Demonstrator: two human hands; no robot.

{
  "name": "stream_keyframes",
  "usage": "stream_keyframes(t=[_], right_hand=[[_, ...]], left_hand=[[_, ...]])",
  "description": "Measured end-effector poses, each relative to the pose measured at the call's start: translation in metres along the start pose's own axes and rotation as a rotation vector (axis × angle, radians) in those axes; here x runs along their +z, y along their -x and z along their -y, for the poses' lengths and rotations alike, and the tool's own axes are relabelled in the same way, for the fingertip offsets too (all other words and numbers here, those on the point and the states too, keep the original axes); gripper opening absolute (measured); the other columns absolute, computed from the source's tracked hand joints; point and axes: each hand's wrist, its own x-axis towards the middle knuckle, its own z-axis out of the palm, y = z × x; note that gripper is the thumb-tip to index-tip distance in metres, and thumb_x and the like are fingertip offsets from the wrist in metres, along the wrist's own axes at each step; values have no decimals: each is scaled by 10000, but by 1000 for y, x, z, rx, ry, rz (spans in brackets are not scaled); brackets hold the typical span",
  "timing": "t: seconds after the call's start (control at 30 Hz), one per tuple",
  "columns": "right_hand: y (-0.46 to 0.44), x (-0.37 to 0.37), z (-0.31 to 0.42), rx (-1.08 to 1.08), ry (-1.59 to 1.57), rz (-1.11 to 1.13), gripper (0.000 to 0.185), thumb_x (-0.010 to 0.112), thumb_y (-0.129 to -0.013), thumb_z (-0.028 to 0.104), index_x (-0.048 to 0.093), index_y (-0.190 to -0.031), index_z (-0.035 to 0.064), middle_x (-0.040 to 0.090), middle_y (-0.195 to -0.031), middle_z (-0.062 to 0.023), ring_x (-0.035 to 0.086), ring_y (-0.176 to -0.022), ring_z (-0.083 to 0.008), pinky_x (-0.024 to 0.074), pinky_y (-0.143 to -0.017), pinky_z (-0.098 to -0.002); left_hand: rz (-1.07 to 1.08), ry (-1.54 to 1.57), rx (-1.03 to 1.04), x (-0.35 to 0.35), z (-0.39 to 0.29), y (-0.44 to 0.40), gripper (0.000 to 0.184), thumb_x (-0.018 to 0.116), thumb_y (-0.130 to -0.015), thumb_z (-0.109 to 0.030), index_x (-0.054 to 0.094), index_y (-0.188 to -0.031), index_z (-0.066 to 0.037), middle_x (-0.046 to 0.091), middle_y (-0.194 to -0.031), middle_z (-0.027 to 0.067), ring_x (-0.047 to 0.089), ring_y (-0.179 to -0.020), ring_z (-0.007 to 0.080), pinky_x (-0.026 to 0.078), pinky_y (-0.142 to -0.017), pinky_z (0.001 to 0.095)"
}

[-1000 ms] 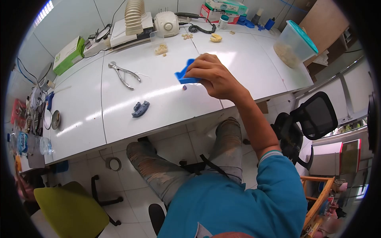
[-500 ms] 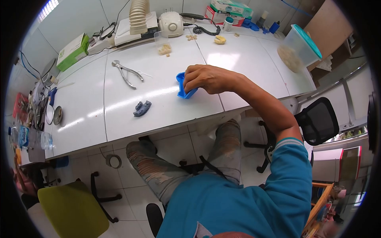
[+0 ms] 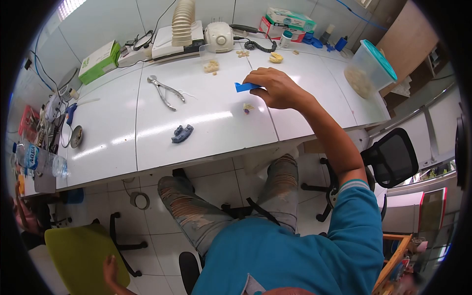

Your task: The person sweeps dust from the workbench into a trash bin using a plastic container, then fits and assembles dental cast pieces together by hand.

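My right hand [image 3: 278, 87] is closed around a small blue plastic box [image 3: 247, 87], held above the white table. Only one edge of the box shows past my fingers. Just below it on the table lies a small pale yellow and purple piece [image 3: 248, 107], too small to name. A grey dental cast [image 3: 182, 133] rests closer to the front edge. Metal pliers [image 3: 166, 93] lie with handles spread, beside a thin white strand. My left hand [image 3: 111, 269] shows at the lower left over the green chair, fingers apart, holding nothing.
At the back stand a machine with a ribbed hose [image 3: 183, 24], a white rounded unit [image 3: 219, 37] and glove boxes [image 3: 285, 24]. A lidded tub [image 3: 369, 69] sits at right. Water bottles [image 3: 39, 160] and a small dish [image 3: 76, 136] are at left; another person is partly visible.
My right hand has lifted the blue box up and away from me and tilted it. The small yellow and purple piece now shows on the table. My left hand has come into view.
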Motion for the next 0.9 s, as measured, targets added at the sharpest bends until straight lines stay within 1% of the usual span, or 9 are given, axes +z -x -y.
stream_keyframes(t=[0.07,0.13,0.2,0.43,0.5,0.6,0.7,0.8,0.9], right_hand=[[-5,12,6,66,77,26,225,711,-954,89,724,-1176,55,727,-1068,-117,679,-1050,-340,534,-918,-462],[-13,22,8,100,146,54,217,715,-939,114,727,-1146,51,732,-1088,-122,687,-1090,-335,543,-932,-461],[-16,31,6,116,212,85,199,727,-914,117,719,-1097,40,725,-1087,-140,689,-1081,-345,554,-923,-464],[2,46,21,195,48,29,167,685,-904,28,686,-1069,3,687,-1039,-143,667,-1045,-353,551,-908,-461],[11,48,25,170,2,-16,122,687,-929,13,666,-1047,-9,670,-1017,-151,656,-1008,-364,543,-890,-459],[21,46,33,154,-14,-13,121,686,-922,9,660,-1039,-11,661,-1005,-151,649,-1007,-363,543,-884,-457],[31,48,39,124,-31,-32,136,689,-908,1,663,-1041,-9,657,-1003,-155,648,-1011,-365,541,-884,-458],[38,39,50,134,-22,36,231,618,-869,-44,689,-1086,-8,682,-1029,-138,646,-1028,-350,545,-919,-456],[39,36,44,102,-56,-4,228,651,-879,-31,691,-1100,9,684,-1034,-133,646,-1028,-348,542,-917,-459]], left_hand=[[-97,-158,242,32,-31,-14,657,700,-1082,-320,481,-1623,-18,623,-1523,224,610,-1379,306,492,-1133,426],[-25,-107,456,73,-100,17,660,696,-1080,-312,477,-1624,-10,568,-1589,254,568,-1450,351,427,-1214,441],[57,-128,527,107,-147,34,642,686,-1083,-244,462,-1629,9,565,-1593,222,598,-1403,302,476,-1167,443],[276,-104,583,241,-233,114,722,712,-1031,-245,433,-1654,-8,522,-1622,278,619,-1395,396,519,-1132,488],[300,-23,638,287,-247,133,685,730,-1022,-305,512,-1575,36,580,-1531,310,640,-1346,452,541,-1087,499],[284,-310,740,336,-273,156,635,758,-999,-360,606,-1426,84,641,-1380,346,653,-1260,511,549,-1037,517],[216,-503,783,354,-284,164,615,774,-975,-415,657,-1291,100,662,-1256,369,653,-1173,544,539,-1004,551],[208,-535,758,351,-289,166,627,785,-958,-434,683,-1262,105,672,-1265,375,660,-1200,533,536,-1015,558],[229,-578,738,353,-292,162,622,795,-948,-443,706,-1230,104,691,-1231,378,671,-1177,542,541,-1012,562]])
